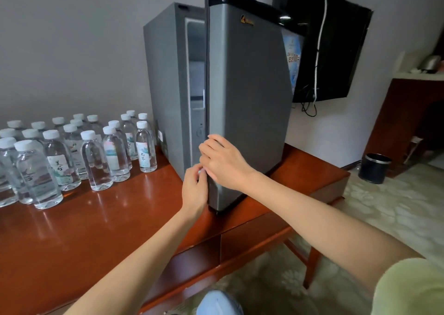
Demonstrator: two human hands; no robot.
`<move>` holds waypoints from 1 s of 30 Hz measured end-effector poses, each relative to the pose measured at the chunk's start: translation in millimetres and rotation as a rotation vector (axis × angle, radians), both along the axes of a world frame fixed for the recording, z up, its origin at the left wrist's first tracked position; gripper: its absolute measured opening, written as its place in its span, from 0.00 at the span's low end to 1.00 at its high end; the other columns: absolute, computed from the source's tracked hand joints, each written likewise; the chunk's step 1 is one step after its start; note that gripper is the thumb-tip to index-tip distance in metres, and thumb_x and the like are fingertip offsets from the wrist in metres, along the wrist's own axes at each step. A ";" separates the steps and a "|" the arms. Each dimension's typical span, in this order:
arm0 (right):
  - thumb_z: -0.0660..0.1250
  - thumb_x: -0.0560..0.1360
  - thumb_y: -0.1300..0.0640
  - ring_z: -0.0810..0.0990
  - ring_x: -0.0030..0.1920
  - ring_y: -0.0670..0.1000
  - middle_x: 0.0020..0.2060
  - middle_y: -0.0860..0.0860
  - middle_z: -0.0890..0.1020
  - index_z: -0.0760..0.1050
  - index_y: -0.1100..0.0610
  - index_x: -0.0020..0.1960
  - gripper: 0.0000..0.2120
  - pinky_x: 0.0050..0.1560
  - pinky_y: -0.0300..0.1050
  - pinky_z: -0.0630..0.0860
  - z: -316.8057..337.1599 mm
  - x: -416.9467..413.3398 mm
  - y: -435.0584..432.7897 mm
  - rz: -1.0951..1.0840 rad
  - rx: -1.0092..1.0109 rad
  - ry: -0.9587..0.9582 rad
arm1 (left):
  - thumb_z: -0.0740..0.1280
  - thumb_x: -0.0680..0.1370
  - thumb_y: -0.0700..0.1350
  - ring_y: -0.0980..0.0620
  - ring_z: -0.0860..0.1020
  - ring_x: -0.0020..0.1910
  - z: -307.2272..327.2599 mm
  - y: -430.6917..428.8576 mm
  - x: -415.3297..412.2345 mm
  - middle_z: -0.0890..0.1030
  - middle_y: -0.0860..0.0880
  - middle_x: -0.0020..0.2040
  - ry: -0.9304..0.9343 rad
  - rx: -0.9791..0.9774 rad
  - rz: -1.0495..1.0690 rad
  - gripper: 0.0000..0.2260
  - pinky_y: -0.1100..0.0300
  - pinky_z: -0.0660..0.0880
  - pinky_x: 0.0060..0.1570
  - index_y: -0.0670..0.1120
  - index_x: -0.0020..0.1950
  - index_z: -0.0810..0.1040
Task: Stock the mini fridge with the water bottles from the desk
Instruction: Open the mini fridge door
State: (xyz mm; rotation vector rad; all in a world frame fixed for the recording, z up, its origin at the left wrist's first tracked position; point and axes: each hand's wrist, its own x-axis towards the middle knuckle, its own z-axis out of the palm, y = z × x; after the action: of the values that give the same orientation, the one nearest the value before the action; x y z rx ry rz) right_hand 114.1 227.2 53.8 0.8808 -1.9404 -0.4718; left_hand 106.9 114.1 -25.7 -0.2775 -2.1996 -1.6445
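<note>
Gripping the fridge door with both hands is my business at this moment, but size first: the wooden desk [96,218] carries everything. On it the mini fridge [165,86] stands upright with its door [245,110] ajar, and a narrow gap shows a slice of pale interior. Left of the fridge, the water bottles [96,156] stand upright in a tight cluster on the desk, white caps on; I can see none inside the fridge. My right hand [223,163] curls its fingers round the door's free edge, low down. My left hand [195,187], just below it, pinches the same edge. I judge the door stiff and the fridge heavy enough to stay put when pulled. The bottles look full, so weighty for their size, thin-walled and smooth. I'd take each round the middle, over the label, not by the cap.
</note>
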 end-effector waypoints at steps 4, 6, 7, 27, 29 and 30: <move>0.66 0.72 0.56 0.78 0.47 0.55 0.41 0.52 0.79 0.80 0.56 0.41 0.05 0.69 0.48 0.63 -10.6 28.3 39.0 0.021 -0.008 0.086 | 0.55 0.82 0.39 0.53 0.77 0.44 4.0 26.0 33.8 0.80 0.49 0.44 0.114 0.055 -0.133 0.11 0.59 0.72 0.46 0.45 0.50 0.77; 0.65 0.73 0.56 0.77 0.49 0.54 0.42 0.51 0.79 0.80 0.55 0.43 0.06 0.67 0.48 0.64 -15.7 43.7 60.4 0.016 -0.027 0.117 | 0.56 0.82 0.39 0.56 0.75 0.40 -0.4 39.4 46.5 0.80 0.51 0.42 0.162 0.078 -0.177 0.10 0.62 0.71 0.43 0.47 0.49 0.77; 0.66 0.73 0.56 0.75 0.50 0.53 0.42 0.51 0.80 0.79 0.55 0.43 0.05 0.67 0.48 0.64 -17.7 52.0 71.3 0.012 -0.040 0.131 | 0.57 0.82 0.39 0.57 0.75 0.39 -3.4 46.5 51.2 0.79 0.53 0.41 0.180 0.080 -0.195 0.10 0.63 0.71 0.42 0.48 0.48 0.76; 0.66 0.76 0.59 0.75 0.50 0.56 0.44 0.54 0.77 0.79 0.58 0.45 0.04 0.58 0.48 0.72 -36.5 171.4 254.4 -0.409 -0.203 0.097 | 0.58 0.75 0.39 0.49 0.71 0.57 -27.0 163.1 91.4 0.73 0.46 0.59 0.706 -0.432 -0.440 0.17 0.58 0.65 0.59 0.45 0.63 0.74; 0.65 0.76 0.59 0.73 0.51 0.54 0.44 0.54 0.78 0.80 0.57 0.45 0.06 0.57 0.45 0.68 -35.7 178.3 262.8 -0.469 -0.254 0.087 | 0.60 0.76 0.38 0.47 0.69 0.61 -30.9 173.4 90.1 0.69 0.45 0.62 0.674 -0.407 -0.456 0.19 0.54 0.67 0.64 0.45 0.67 0.71; 0.63 0.77 0.59 0.73 0.51 0.54 0.45 0.54 0.79 0.81 0.57 0.46 0.07 0.57 0.44 0.66 -36.5 180.3 266.9 -0.497 -0.284 0.071 | 0.61 0.76 0.37 0.47 0.68 0.63 -32.3 178.5 88.2 0.68 0.44 0.64 0.632 -0.389 -0.454 0.20 0.51 0.67 0.66 0.45 0.68 0.69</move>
State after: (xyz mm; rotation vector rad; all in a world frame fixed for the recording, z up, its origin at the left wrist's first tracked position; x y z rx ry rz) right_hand 294.5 494.0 17.3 0.1920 -2.0919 -0.4867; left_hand 195.1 292.6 -58.0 -1.2874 -2.0010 -1.0660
